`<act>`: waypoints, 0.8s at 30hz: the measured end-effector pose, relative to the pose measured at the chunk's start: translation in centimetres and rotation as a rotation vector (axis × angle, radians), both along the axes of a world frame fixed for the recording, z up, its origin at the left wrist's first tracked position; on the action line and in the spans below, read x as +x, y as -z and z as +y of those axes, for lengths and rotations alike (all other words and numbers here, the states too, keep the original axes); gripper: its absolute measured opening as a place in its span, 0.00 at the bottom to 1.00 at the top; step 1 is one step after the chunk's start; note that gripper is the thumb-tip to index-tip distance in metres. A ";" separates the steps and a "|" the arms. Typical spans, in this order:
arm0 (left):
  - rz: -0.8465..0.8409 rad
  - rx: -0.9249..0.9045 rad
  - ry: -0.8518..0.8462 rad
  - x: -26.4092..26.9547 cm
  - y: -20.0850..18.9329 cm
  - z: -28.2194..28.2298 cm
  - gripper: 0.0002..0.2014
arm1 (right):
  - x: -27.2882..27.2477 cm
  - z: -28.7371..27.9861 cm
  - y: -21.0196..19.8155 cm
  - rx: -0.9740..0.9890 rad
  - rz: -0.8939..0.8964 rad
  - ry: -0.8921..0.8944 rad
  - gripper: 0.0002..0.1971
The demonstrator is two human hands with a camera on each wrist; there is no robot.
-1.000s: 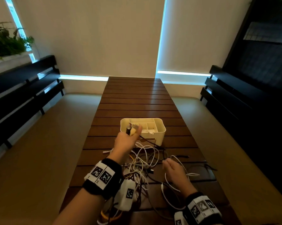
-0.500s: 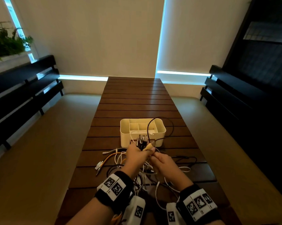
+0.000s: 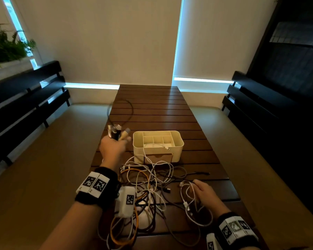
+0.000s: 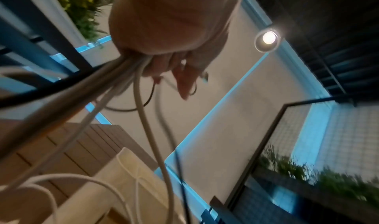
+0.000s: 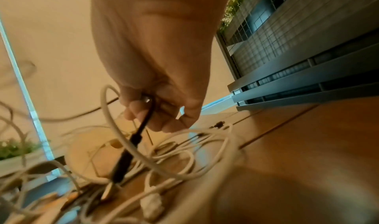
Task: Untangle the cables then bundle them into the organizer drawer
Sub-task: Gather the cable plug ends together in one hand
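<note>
Up beside the cream organizer [image 3: 158, 145], just to its left and raised off the wooden table [image 3: 152, 109], the left hand [image 3: 113, 148] is clenched round a bunch of cable ends [image 3: 118, 132], their plugs sticking out above the fist. A dark cable [image 3: 120, 110] arcs up from that bunch and loops over the table beyond the organizer. In the left wrist view several white and grey cords run out of the curled fingers [image 4: 156, 65] and trail down toward the organizer.

Nearer than the organizer, between it and the person, the tangled cables [image 3: 148, 188] lie spread on the table: white, orange and dark strands crossing one another, one white cord reaching up into the organizer's top tray. To the right of that heap, the right hand [image 3: 205, 193] rests low over the table, next to a white cable loop [image 3: 190, 204]. The right wrist view shows its fingers [image 5: 141, 112] pinching a black cable [image 5: 133, 143] close to the plug.
</note>
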State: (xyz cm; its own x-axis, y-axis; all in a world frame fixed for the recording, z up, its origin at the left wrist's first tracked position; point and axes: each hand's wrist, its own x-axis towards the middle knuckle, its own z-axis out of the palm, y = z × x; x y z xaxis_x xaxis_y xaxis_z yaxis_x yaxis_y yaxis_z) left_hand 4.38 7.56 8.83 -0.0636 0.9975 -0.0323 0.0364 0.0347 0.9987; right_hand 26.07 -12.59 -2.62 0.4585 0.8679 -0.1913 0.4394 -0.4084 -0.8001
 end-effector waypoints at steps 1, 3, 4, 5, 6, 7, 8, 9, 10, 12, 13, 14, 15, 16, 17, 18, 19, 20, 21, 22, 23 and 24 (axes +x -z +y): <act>0.093 -0.027 0.056 0.2 0.8 -0.3 0.15 | 0.0 0.3 -0.1 0.035 -0.013 0.037 0.13; 0.218 -0.047 0.120 0.9 2.1 -1.3 0.18 | -0.3 1.1 -0.9 0.111 -0.043 0.101 0.13; 0.300 -0.022 0.150 1.2 2.6 -1.9 0.18 | -0.6 1.4 -1.5 0.148 -0.067 0.117 0.13; 0.405 0.031 0.199 1.5 2.7 -2.6 0.16 | -0.9 1.7 -2.1 0.181 -0.095 0.119 0.14; 0.525 0.098 0.247 1.9 2.6 -3.6 0.14 | -1.3 2.0 -2.9 0.207 -0.122 0.109 0.14; 0.615 0.164 0.288 2.3 2.6 -4.7 0.15 | -1.7 2.1 -3.6 0.233 -0.138 0.086 0.14; 0.658 0.189 0.341 2.7 2.5 -5.6 0.19 | -2.0 2.2 -4.1 0.255 -0.157 0.060 0.13; 0.653 0.195 0.400 3.2 2.6 -6.3 0.23 | -2.3 2.3 -4.6 0.279 -0.179 0.033 0.13; 0.650 0.221 0.480 3.6 2.7 -6.9 0.23 | -2.5 2.4 -5.0 0.306 -0.199 0.014 0.12; 0.560 0.241 0.660 4.3 2.9 -7.8 0.10 | -3.0 2.5 -5.5 0.370 -0.207 -0.009 0.11; 0.518 0.235 0.724 4.5 3.2 -7.9 0.04 | -3.2 2.6 -5.7 0.400 -0.192 -0.017 0.11; 0.502 0.253 0.765 4.6 3.4 -8.1 0.02 | -3.4 2.6 -6.0 0.427 -0.177 -0.027 0.10; 0.506 0.282 0.785 4.7 3.6 -8.3 0.05 | -3.6 2.7 -6.2 0.451 -0.159 -0.035 0.10; 0.505 0.302 0.795 4.7 3.8 -8.4 0.06 | -3.8 2.7 -6.5 0.477 -0.146 -0.041 0.11; 0.482 0.311 0.799 4.7 4.0 -8.4 0.06 | -4.0 2.7 -6.9 0.501 -0.134 -0.047 0.13; 0.454 0.318 0.796 4.8 4.2 -8.4 0.06 | -4.1 2.7 -7.3 0.518 -0.129 -0.056 0.13; 0.390 0.290 0.797 4.7 4.3 -8.4 0.06 | -4.2 2.8 -7.5 0.518 -0.119 -0.063 0.13; 0.272 0.224 0.808 4.6 4.1 -8.5 0.07 | -4.4 2.9 -7.7 0.510 -0.105 -0.073 0.12; 0.152 0.141 0.817 4.7 3.9 -8.6 0.07 | -4.4 3.1 -7.7 0.490 -0.087 -0.083 0.11; 0.056 0.082 0.811 4.6 3.6 -8.7 0.08 | -4.7 3.3 -8.0 0.470 -0.064 -0.099 0.11; 0.005 0.047 0.786 4.6 3.5 -8.6 0.08 | -4.8 3.4 -8.0 0.443 -0.037 -0.114 0.13; -0.045 0.021 0.759 4.6 3.4 -8.5 0.08 | -5.0 3.6 -8.0 0.415 -0.017 -0.136 0.14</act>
State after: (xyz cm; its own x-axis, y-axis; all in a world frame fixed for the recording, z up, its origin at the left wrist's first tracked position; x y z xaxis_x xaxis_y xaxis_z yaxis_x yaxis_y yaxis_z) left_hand 9.00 -0.89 5.44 0.6412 0.7674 0.0006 0.0016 -0.0022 1.0000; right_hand 21.03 -9.04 5.35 0.3343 0.9226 0.1927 0.4812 0.0087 -0.8766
